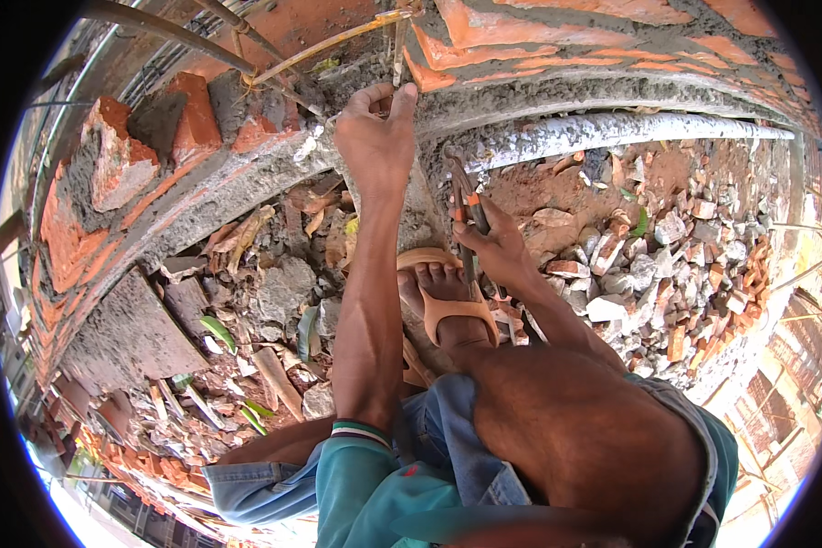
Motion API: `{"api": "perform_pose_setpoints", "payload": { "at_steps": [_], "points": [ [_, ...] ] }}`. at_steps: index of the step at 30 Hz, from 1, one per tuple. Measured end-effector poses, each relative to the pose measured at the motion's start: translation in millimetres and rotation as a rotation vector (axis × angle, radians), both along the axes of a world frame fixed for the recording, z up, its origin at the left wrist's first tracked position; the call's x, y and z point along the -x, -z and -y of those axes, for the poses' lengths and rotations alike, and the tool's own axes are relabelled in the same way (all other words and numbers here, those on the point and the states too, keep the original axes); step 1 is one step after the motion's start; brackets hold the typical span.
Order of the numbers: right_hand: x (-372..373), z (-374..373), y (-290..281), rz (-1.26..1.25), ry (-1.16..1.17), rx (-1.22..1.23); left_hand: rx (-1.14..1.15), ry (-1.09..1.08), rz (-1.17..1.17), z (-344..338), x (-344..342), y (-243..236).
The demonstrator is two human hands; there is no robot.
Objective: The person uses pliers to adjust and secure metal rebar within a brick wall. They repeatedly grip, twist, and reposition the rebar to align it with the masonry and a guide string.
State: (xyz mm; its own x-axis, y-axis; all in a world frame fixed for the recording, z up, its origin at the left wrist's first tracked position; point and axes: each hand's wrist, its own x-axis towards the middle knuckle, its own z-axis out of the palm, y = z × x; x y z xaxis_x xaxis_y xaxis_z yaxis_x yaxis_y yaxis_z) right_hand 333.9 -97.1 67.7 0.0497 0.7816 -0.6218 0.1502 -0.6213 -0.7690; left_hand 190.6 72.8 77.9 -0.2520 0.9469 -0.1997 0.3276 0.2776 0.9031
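My left hand [374,137] reaches forward to the brickwork, thumb and fingers pinched at the lower end of a thin pale rod [399,57]. What exactly lies between the fingertips is partly hidden. In my right hand [495,245] is a pair of pincers [461,190] with dark, orange-marked handles. Their metal jaws point up and forward, close to the near end of a white-splashed pipe [630,132]. A bamboo-like stick [333,44] slants above my left hand. My sandalled foot [443,297] stands just below the two hands.
A brick wall with mortar [557,36] rises at the far right. Broken bricks sit along a low wall [169,196] at the left, with steel bars [173,35] behind. Rubble [644,265] heaps on the right; stones, leaves and a flat slab [132,329] lie left.
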Motion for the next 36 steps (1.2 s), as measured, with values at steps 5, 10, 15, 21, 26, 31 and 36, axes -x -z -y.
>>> {"api": "perform_pose_setpoints", "payload": {
  "at_steps": [5, 10, 15, 21, 26, 31, 36],
  "points": [
    [-4, 6, -1, -0.016, 0.064, 0.029, 0.023, -0.084, -0.017, -1, -9, 3],
    [-9, 12, 0, -0.009, 0.116, 0.095, 0.014, -0.175, 0.059, 4, -24, 2],
    [-13, 9, 0, 0.055, 0.043, 0.059, 0.074, -0.434, 0.698, 4, -39, -1],
    [-7, 2, -1, 0.086, 0.035, -0.035, 0.118, -0.578, 0.901, 12, -48, -16],
    [-4, -4, -2, 0.113, -0.014, -0.012, -0.099, -0.468, 0.829, 27, -62, -11],
    [-5, -4, 1, 0.149, -0.060, -0.101, -0.161, -0.345, 0.909, 12, -64, 4],
    [-6, 2, 4, 0.084, 0.007, -0.086, -0.084, -0.393, 0.697, 22, -32, -8]
  ]
}}
